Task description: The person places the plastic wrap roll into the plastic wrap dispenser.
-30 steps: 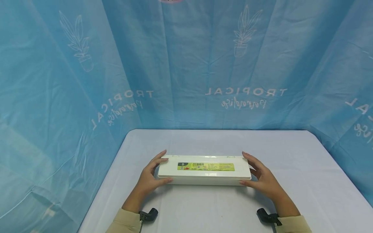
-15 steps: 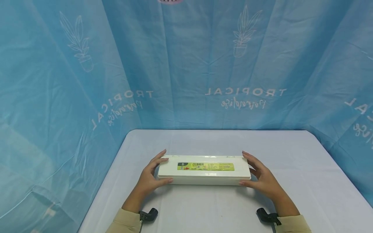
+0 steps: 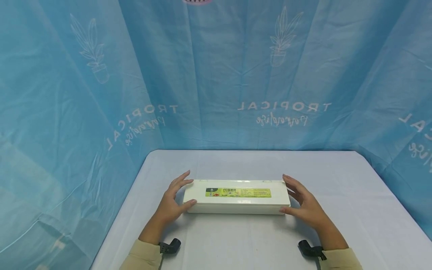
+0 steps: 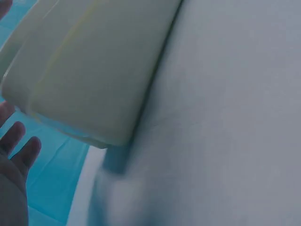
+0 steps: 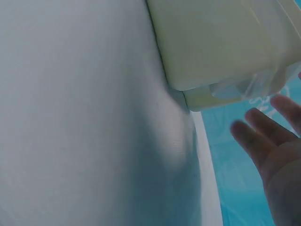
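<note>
A long white cling film box (image 3: 236,209) with a yellow-green label (image 3: 238,192) lies crosswise on the white-covered table. Around its left end is my left hand (image 3: 170,202), fingers spread loosely, the thumb tip over the front corner. My right hand (image 3: 305,208) frames the other end, its thumb at the front corner and fingertips at the back one. In the left wrist view, several fingers (image 4: 29,153) stand apart from the end of the box (image 4: 94,75). The right wrist view likewise shows relaxed fingers (image 5: 265,134) beyond the box end (image 5: 211,42).
The white tablecloth (image 3: 243,243) spreads out around the box. Blue printed curtains (image 3: 219,75) hang behind and along both sides of the table. Each wrist carries a small black camera, one on the left (image 3: 171,246) and one on the right (image 3: 308,250).
My left hand has shifted outward and slightly up, its thumb raised from the front of the box. The right hand has slid a little outward. The box has stayed nearly in place.
</note>
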### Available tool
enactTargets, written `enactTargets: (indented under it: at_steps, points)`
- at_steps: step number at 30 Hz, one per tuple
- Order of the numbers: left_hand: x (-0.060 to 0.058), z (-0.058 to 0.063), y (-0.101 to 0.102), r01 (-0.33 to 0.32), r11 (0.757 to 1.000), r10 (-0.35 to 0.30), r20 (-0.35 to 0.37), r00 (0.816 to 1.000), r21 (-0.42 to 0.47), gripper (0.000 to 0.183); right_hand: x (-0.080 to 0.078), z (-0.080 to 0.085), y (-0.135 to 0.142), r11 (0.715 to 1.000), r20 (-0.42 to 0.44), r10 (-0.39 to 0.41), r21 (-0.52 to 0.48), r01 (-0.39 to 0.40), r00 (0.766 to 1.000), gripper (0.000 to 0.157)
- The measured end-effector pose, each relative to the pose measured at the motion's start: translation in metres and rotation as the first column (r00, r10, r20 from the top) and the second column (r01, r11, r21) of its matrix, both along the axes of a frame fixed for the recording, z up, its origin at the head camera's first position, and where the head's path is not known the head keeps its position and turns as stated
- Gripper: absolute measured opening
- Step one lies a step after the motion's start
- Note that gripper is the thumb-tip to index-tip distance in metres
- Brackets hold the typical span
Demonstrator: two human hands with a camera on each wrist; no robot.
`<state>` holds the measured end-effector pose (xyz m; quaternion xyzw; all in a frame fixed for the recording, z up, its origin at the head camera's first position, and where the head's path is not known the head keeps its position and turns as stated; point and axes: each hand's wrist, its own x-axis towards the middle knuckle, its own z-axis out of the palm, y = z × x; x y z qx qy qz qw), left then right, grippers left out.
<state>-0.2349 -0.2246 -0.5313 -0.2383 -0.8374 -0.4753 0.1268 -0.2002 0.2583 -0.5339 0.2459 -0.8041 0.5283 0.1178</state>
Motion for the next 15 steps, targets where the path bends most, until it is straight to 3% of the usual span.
enactTargets:
  at_steps: [6, 10, 13, 15]
  points:
    - [-0.012, 0.024, -0.008, -0.018, 0.996, 0.009, -0.104, 0.995, -0.083, 0.064, -0.008, 0.019, 0.004, 0.992, -0.111, -0.084, 0.084, 0.094, 0.99, 0.095]
    - [-0.019, 0.044, -0.009, -0.005, 0.984, -0.017, -0.122, 0.992, -0.176, 0.067, -0.017, 0.037, 0.003, 0.976, -0.151, -0.127, 0.16, 0.151, 0.98, 0.089]
    - [-0.022, 0.059, -0.006, 0.034, 0.957, -0.061, -0.087, 0.994, -0.288, 0.074, -0.025, 0.051, -0.001, 0.956, -0.133, -0.154, 0.231, 0.182, 0.979, 0.083]
    - [-0.023, 0.068, -0.002, 0.062, 0.924, -0.09, -0.058, 0.994, -0.378, 0.079, -0.031, 0.061, -0.005, 0.93, -0.115, -0.172, 0.307, 0.2, 0.978, 0.081]
